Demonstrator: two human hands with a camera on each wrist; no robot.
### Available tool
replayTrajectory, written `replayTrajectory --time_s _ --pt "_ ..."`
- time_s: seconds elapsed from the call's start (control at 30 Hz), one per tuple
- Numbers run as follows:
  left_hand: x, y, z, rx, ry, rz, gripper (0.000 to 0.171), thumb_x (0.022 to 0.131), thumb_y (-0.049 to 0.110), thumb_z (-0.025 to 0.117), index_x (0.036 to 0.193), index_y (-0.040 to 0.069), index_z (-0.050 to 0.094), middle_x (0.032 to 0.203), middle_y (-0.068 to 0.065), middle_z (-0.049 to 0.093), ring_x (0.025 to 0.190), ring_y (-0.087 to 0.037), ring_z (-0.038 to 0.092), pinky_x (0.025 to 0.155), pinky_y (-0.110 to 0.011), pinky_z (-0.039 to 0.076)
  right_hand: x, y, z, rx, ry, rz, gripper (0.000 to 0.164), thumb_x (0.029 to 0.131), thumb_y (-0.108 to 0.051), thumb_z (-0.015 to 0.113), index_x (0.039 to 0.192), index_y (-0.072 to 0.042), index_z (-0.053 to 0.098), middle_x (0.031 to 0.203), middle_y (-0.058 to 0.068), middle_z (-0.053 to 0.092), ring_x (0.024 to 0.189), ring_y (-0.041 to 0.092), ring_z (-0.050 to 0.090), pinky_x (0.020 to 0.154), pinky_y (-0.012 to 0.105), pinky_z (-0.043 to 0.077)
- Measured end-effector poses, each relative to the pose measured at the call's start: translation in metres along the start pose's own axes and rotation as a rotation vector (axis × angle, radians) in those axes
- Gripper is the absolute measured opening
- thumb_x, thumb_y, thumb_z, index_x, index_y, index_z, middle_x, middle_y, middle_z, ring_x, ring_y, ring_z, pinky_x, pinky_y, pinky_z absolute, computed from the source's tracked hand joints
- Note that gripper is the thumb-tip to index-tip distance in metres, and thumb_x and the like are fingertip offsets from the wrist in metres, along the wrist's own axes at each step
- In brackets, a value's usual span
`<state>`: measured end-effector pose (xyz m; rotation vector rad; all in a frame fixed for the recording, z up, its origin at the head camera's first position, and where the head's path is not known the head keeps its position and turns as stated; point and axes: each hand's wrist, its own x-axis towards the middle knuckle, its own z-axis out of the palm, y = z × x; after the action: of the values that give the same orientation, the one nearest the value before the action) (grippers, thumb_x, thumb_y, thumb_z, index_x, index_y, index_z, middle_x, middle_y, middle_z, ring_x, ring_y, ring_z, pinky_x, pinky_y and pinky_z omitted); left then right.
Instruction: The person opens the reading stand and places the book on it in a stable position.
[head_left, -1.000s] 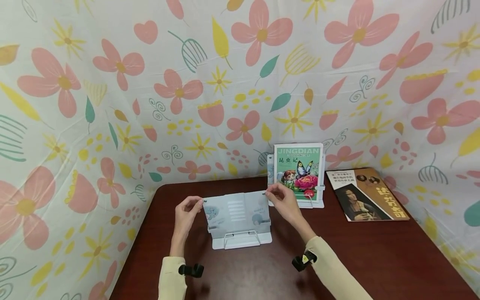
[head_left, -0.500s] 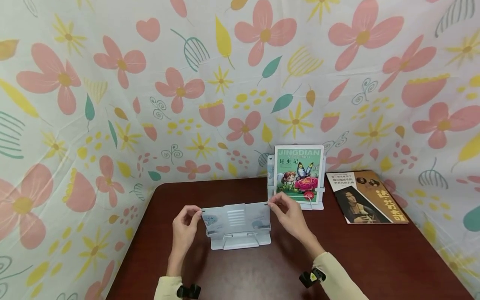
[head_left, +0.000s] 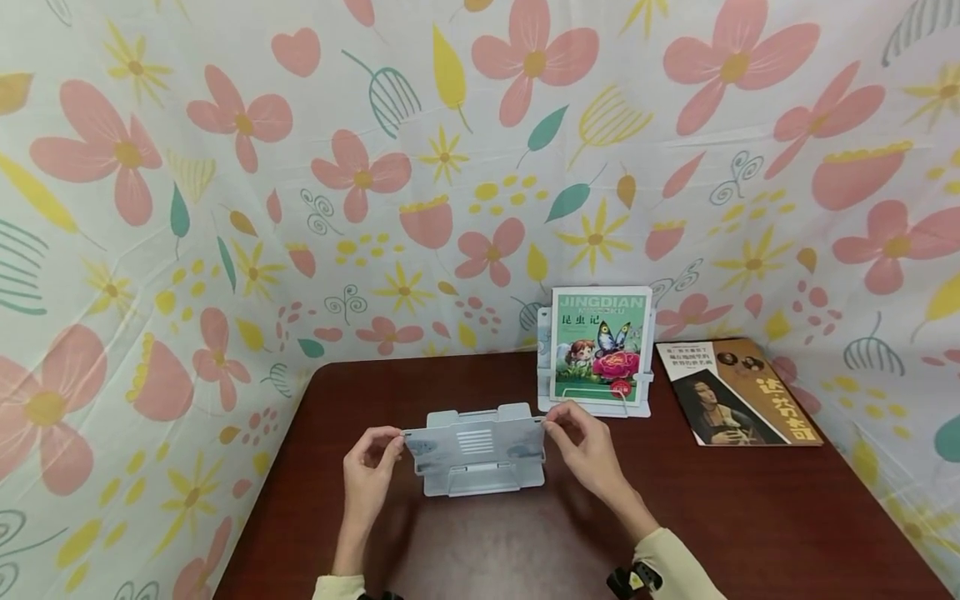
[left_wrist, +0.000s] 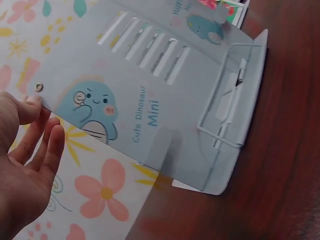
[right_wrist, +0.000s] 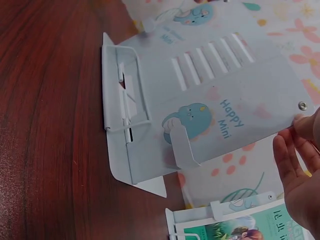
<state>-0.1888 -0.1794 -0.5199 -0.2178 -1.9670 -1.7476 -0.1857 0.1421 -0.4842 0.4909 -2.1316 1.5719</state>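
A pale blue-grey metal book stand (head_left: 442, 446) with dinosaur prints and a slotted back panel stands on the dark wooden table. In the head view its panel tilts toward the person, and part of the support shows behind the top edge. My left hand (head_left: 369, 467) pinches the panel's upper left corner between thumb and fingers. At the opposite upper corner, my right hand (head_left: 588, 450) pinches the edge in the same way. The left wrist view shows the book stand's wire page holder (left_wrist: 232, 92) along the bottom ledge. Side clips (right_wrist: 181, 147) stick out from the panel.
Behind to the right, a second book stand (head_left: 544, 383) holds a green picture-covered book (head_left: 592, 333) upright. Farther right a brown and white book (head_left: 738, 392) lies flat on the table (head_left: 480, 554). A floral cloth (head_left: 480, 167) hangs close around the table's back and sides.
The stand's panel has tipped farther forward and down, with both hands lowering along with its top corners. The support behind its top edge has come into sight.
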Motion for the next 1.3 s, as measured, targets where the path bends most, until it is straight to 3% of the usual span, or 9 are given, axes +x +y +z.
replayTrajectory --time_s 0.07,0.23,0.33,0.5,0.7,0.83,1.0,1.2,1.3 --pt "-0.002 -0.001 0.002 0.008 0.005 -0.039 0.007 0.09 -0.002 0.073 0.096 -0.002 0.072 0.081 -0.022 0.067 0.07 -0.009 0.066 0.065 -0.023 0.057 0.0 -0.001 0.0 0.003 0.002 0.004 0.007 0.091 0.009 0.068 0.093 0.003 0.066 0.086 0.015 0.068 0.077 0.022 0.063 0.068 0.019 0.051" --pt "-0.003 0.0 0.008 0.109 0.034 -0.152 0.006 0.091 0.004 0.074 0.096 0.001 0.073 0.086 -0.017 0.073 0.075 -0.023 0.074 0.068 -0.024 0.061 -0.004 -0.002 0.001 0.01 0.006 0.021 0.006 0.091 0.009 0.068 0.094 0.004 0.066 0.086 0.018 0.068 0.077 0.025 0.063 0.069 0.019 0.051" --pt "-0.001 0.003 0.011 0.221 0.078 -0.14 0.006 0.091 0.008 0.075 0.095 0.003 0.075 0.084 -0.011 0.075 0.075 -0.027 0.075 0.064 -0.021 0.059 -0.008 -0.005 0.004 0.014 0.011 0.022 0.007 0.091 0.009 0.068 0.094 0.003 0.066 0.086 0.018 0.068 0.077 0.024 0.063 0.07 0.019 0.052" --pt "0.007 0.005 0.018 0.415 0.179 -0.086 0.005 0.09 0.011 0.077 0.094 0.008 0.078 0.081 -0.003 0.077 0.072 -0.019 0.074 0.06 -0.013 0.05 -0.016 -0.015 0.01 0.001 0.024 0.005 0.01 0.089 0.01 0.069 0.092 0.002 0.066 0.084 0.016 0.068 0.076 0.023 0.062 0.07 0.02 0.052" --pt "0.016 0.002 0.029 0.378 0.218 -0.117 0.011 0.092 0.01 0.074 0.101 0.008 0.08 0.09 -0.009 0.079 0.076 -0.026 0.077 0.06 -0.007 0.05 -0.029 -0.01 0.02 0.028 0.038 -0.027 0.014 0.086 0.014 0.07 0.09 0.001 0.065 0.081 0.012 0.065 0.073 0.019 0.06 0.067 0.017 0.05" --pt "0.018 0.004 0.036 0.373 0.156 -0.168 0.026 0.097 0.022 0.07 0.12 0.012 0.076 0.107 -0.008 0.078 0.089 -0.025 0.077 0.07 -0.013 0.054 -0.037 0.004 0.028 0.068 0.041 -0.052 0.02 0.085 0.016 0.07 0.092 -0.003 0.066 0.082 0.009 0.066 0.075 0.015 0.061 0.068 0.018 0.051" --pt "0.023 0.007 0.046 0.275 0.008 -0.252 0.055 0.1 0.041 0.063 0.146 0.013 0.056 0.141 -0.011 0.063 0.114 -0.027 0.071 0.089 -0.036 0.059 -0.044 0.008 0.039 0.132 -0.011 -0.04 0.018 0.088 0.006 0.073 0.095 -0.011 0.069 0.086 0.007 0.069 0.078 0.009 0.064 0.065 0.021 0.055" --pt "0.032 0.009 0.06 0.135 -0.208 -0.361 0.082 0.101 0.05 0.058 0.163 0.011 0.021 0.163 -0.022 0.03 0.145 -0.036 0.041 0.114 -0.049 0.041 -0.048 0.001 0.054 0.216 -0.062 -0.089 0.017 0.087 0.008 0.073 0.095 -0.007 0.071 0.088 0.012 0.072 0.083 0.008 0.068 0.07 0.026 0.06" --pt "0.038 0.007 0.064 0.064 -0.275 -0.371 0.085 0.101 0.045 0.059 0.164 0.01 0.013 0.165 -0.024 0.023 0.15 -0.038 0.031 0.117 -0.051 0.037 -0.048 -0.001 0.059 0.255 -0.076 -0.124 0.019 0.085 0.013 0.072 0.097 -0.001 0.071 0.09 0.015 0.072 0.086 0.011 0.07 0.073 0.029 0.061"
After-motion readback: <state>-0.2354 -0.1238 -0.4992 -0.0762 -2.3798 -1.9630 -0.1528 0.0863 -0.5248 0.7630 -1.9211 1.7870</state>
